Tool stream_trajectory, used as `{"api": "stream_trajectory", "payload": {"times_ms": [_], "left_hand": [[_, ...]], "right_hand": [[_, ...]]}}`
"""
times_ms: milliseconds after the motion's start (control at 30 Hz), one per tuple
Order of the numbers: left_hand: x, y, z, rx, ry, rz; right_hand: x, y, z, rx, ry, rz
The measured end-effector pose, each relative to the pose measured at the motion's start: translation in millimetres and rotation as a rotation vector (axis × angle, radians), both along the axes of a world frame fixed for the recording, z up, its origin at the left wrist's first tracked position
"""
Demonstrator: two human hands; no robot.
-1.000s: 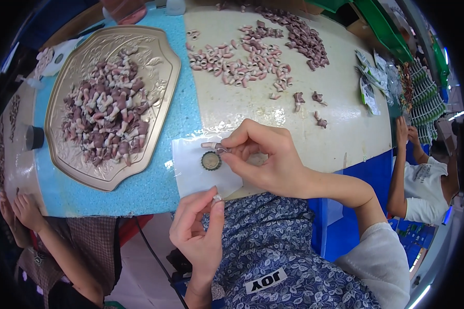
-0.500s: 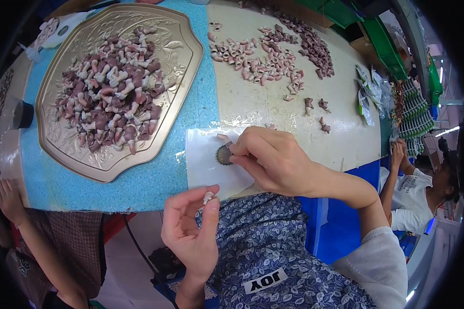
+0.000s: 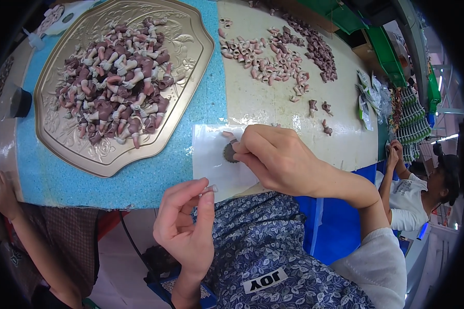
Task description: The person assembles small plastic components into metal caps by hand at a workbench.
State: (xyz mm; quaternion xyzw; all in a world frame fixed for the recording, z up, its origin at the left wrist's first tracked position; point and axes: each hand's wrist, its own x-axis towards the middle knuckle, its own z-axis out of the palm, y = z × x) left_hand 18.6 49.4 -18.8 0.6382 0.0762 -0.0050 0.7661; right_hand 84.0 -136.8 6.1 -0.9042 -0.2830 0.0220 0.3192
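My left hand is just off the table's front edge, thumb and forefinger pinching a small white figurine piece. My right hand is closed in a pinch over a white sheet, its fingertips at the right rim of a dark bottle cap. Whatever those fingertips hold is hidden. A small pale pink figurine part shows just above the cap, beside the right forefinger; I cannot tell whether it is held or lying there.
A gold tray heaped with maroon and pale figurine parts stands left. Pink pieces and maroon pieces spread across the far table. Green-white packets lie right. Another person's hand rests at far left; another person works at right.
The view has shifted slightly. My left hand has turned the small white piece, which now points sideways between the fingertips. My right hand stays at the cap, covering more of it.
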Motion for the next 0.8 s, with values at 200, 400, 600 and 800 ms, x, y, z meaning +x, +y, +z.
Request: {"api": "stream_trajectory", "payload": {"times_ms": [200,400,600,800], "left_hand": [[6.7,-7.5,0.8,-0.071,0.055,0.004],[8.1,-19.2,-3.0,-0.165,0.029,-0.014],[4.1,-26.3,-0.1,-0.186,-0.078,0.001],[-1.1,-29.9,-0.3,-0.020,-0.193,0.042]], "right_hand": [[-3.7,-0.6,24.2,0.054,0.132,-0.046],[-22.0,-3.7,41.5,0.329,0.225,-0.137],[-28.1,-3.8,42.4,0.448,0.322,-0.130],[-31.3,-1.5,40.8,0.375,0.275,-0.088]]}}
